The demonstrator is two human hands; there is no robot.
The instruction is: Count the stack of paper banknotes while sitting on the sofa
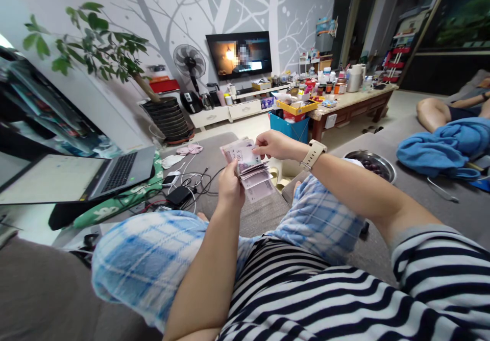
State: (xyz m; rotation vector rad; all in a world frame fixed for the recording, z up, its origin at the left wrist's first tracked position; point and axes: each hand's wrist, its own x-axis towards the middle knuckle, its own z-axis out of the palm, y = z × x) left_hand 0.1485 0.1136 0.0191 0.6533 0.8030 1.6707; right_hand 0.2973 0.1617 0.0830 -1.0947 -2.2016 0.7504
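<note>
A thick stack of purplish banknotes (250,163) is fanned out above my lap in the head view. My left hand (230,185) is closed around the near left edge of the stack, thumb on top. With thumb and fingers pinched, my right hand (273,145) grips the top note at its upper right. Several notes hang down in layers below the top one. A watch with a pale strap (313,155) is on my right wrist.
On my left are an open laptop (122,172) on a green cushion (111,208) and tangled cables (191,183). To the right stand a metal bowl (388,170) of dark round fruit and a blue cloth (444,147), beside another person's leg (434,115). A cluttered coffee table (352,101) is ahead.
</note>
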